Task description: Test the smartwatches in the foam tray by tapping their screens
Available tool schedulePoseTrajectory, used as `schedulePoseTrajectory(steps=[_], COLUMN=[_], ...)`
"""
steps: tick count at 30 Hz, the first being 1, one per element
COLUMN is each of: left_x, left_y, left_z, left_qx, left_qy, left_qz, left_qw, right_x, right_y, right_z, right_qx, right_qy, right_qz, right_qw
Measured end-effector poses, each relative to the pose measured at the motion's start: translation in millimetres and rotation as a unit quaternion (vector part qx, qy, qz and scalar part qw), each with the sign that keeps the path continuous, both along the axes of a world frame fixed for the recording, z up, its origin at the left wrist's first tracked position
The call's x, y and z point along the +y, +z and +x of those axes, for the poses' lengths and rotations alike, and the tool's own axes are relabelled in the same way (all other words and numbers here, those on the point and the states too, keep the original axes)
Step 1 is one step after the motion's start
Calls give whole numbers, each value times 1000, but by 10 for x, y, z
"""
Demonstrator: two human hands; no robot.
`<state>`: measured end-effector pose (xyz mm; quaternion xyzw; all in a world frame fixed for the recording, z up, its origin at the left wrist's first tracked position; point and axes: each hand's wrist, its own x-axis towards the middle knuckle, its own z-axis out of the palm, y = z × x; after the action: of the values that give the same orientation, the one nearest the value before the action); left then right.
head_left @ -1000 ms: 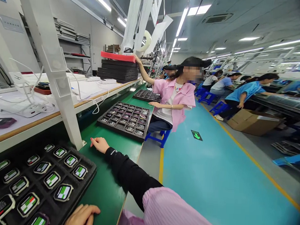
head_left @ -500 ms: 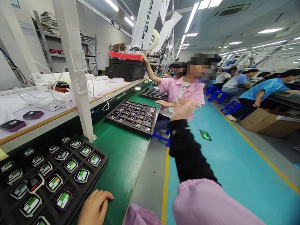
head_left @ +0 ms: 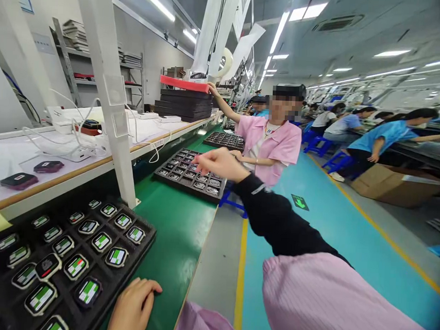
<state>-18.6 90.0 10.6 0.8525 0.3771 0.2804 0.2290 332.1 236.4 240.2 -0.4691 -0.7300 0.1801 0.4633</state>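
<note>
My right hand (head_left: pixel 223 164) reaches forward over the near side of a far black tray of watches (head_left: pixel 184 188). Its fingers are loosely bent and a little blurred, with nothing visible in them. I cannot tell whether it touches any watch. At the bottom, my left hand (head_left: pixel 133 304) rests on the green bench (head_left: pixel 169 240), fingers apart and holding nothing. Just left of it lies a black foam tray (head_left: pixel 138 251) with several square smartwatches showing green and white screens. One watch with a dark screen (head_left: pixel 48 266) sits askew across a divider.
A co-worker in a pink shirt (head_left: pixel 276 133) sits ahead, one hand at a red tray (head_left: pixel 185 83) atop stacked black trays (head_left: pixel 182 105). A white post (head_left: pixel 103 82) rises beside the shelf, where cables and two dark watches (head_left: pixel 48 166) lie. A cardboard box (head_left: pixel 390 184) stands right.
My right hand has swung left and down, from in front of the co-worker to over the far tray. My left hand stays by the near tray. The co-worker's lower hand has shifted.
</note>
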Motion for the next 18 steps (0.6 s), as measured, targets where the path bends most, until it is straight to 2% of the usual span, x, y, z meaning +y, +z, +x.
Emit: schedulePoseTrajectory(steps=[2,5,9,13,18], left_x=[2,4,22,75,112], left_y=[1,-12,-75,-161,-221], left_z=[3,1,-21,-59,-81], left_qx=[2,15,36,54,61], left_qy=[2,5,-9,-37,-51], left_qz=[7,17,33,44,43], left_qw=[1000,1000,999,997,996], right_x=[107,238,375,548,792], right_y=[-397,-989,-1627,-2024,-2220], right_z=[-265,-565,-803,-927,-930], right_qx=[-49,-90,-86,-15,116], right_qy=[42,84,69,-23,-102], right_qz=[-90,-211,-284,-269,-246], right_qw=[994,970,952,963,957])
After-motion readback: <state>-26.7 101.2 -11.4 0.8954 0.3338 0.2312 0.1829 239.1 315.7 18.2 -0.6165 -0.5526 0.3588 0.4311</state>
